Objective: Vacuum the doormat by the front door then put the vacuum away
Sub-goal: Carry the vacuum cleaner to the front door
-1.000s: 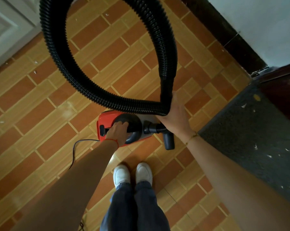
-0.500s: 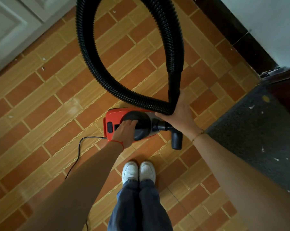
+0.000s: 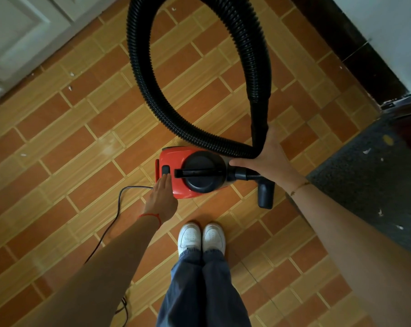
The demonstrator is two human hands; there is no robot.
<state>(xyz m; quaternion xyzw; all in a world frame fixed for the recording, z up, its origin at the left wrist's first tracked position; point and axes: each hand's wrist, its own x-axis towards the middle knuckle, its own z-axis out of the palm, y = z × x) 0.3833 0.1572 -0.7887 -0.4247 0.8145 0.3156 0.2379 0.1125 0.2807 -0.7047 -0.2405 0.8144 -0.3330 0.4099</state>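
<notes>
Head view: red canister vacuum [image 3: 188, 173] sits on the tiled floor [image 3: 81, 142] just ahead of the white shoes [image 3: 201, 238]. Left hand [image 3: 162, 199], fingers straight, tips touching the dark switch [image 3: 165, 170] at the canister's rear; it grips nothing. Right hand [image 3: 268, 156] is curled around the black hose [image 3: 147, 90] near its end, holding the loop up; the nozzle [image 3: 266, 195] hangs just above the floor. Power cord [image 3: 119, 204] trails back past the left arm. Grey doormat [image 3: 369, 175] lies to the right, flecked with pale scraps.

Judgement: the step looks like switching on. Press the switch squarely with one fingertip, keep the hose lifted clear of the handle [image 3: 197, 173], then swing the nozzle right onto the mat without dragging the cord underfoot.
</notes>
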